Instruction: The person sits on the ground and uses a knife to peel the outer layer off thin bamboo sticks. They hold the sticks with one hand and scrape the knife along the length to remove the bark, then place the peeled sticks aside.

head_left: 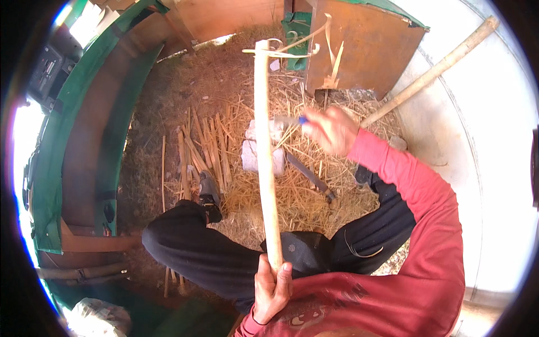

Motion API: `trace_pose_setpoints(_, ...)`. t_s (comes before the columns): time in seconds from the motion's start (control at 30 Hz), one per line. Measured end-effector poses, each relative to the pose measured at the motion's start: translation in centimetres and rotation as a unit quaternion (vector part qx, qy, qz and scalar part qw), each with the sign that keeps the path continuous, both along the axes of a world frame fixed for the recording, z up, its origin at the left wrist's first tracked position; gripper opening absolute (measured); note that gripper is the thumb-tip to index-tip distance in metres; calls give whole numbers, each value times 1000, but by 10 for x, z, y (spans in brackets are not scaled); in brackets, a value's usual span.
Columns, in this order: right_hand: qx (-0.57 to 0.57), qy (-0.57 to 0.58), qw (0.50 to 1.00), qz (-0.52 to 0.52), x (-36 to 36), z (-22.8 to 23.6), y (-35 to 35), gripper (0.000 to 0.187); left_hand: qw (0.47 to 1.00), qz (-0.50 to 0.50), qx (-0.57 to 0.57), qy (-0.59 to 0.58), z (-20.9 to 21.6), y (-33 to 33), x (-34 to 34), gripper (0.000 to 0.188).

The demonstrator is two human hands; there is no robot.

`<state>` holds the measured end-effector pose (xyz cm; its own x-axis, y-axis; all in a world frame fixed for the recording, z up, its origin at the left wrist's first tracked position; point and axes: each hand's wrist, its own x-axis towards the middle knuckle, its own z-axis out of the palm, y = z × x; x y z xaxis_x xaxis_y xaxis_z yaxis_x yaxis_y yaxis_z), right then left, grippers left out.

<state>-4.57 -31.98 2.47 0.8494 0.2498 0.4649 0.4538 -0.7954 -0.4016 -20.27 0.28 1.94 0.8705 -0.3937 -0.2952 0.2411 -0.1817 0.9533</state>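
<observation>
A long pale peeled wooden stick (264, 140) stands out from my lap, its far end fringed with curled shavings (297, 53). My left hand (271, 286) is wrapped round its near end, close to my body. In my right hand (332, 132), closed and slightly blurred, is a knife (304, 120) with a blue handle. Its blurred blade points left at the stick's middle; whether it touches the wood I cannot tell. Beneath the stick, a pale stone block (251, 156) rests on the straw. A dark, long-handled tool (307, 173) lies just right of the block.
Several split wood strips (210, 143) lie on the ground left of the block. Straw and shavings (303, 208) spread between my legs. A brown board (365, 48) stands at the back, a thick pole (441, 67) leans right, and a green-edged wooden frame (84, 129) curves along the left.
</observation>
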Motion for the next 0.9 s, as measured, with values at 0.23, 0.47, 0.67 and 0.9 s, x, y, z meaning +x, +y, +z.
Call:
trace_pose_setpoints(0.23,-22,-110,987,112,-4,-6,20,27,998,-57,18,-18,9,-5,-1,27)
trace_pose_setpoints(0.47,-6,15,980,-199,48,-38,-11,28,993,-25,-53,105,5,1,-12,20)
trace_pose_setpoints(0.67,2,-91,990,-103,34,-6,-31,33,996,-49,-41,63,-6,-2,-7,19)
trace_pose_setpoints(0.9,-36,-95,981,163,1,-6,5,29,998,-30,-26,43,-6,-4,-4,29)
